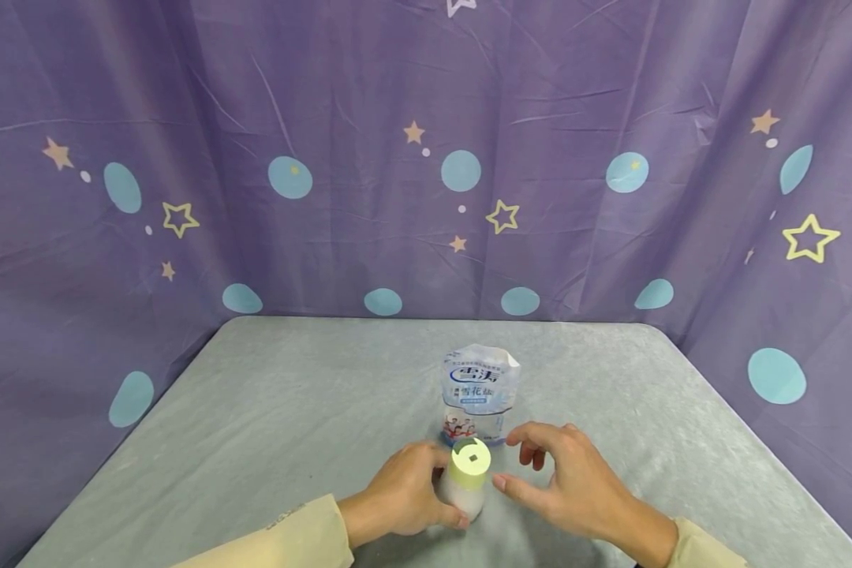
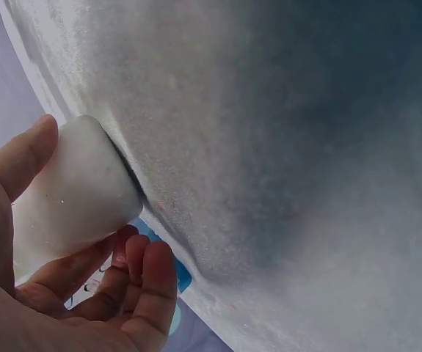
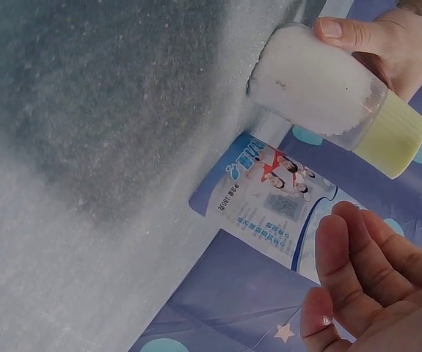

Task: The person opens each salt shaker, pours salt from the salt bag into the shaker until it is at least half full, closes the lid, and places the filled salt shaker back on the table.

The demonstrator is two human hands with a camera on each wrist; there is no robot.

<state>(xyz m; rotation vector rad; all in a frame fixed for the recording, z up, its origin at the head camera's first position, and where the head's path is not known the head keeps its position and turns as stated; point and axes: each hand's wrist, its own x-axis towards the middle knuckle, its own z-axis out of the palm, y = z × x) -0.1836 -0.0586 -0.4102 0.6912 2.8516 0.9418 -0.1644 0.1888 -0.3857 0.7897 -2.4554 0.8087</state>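
A salt shaker (image 1: 466,477) with a pale yellow-green cap stands upright on the grey table, filled with white grains up close to its cap. My left hand (image 1: 408,489) grips its body, thumb on the near side and fingers behind. In the left wrist view the shaker's pale body (image 2: 82,191) sits between thumb and fingers. To the right of the cap, my right hand (image 1: 568,473) hovers with fingers loosely bent and nothing in them. Just behind the shaker stands a blue-and-white salt pouch (image 1: 479,394); the shaker's cap overlaps its lower edge in the head view.
The grey cloth-covered table (image 1: 312,394) reaches back to a purple curtain (image 1: 369,95) printed with stars and blue spots. This curtain also hangs along the left and right sides.
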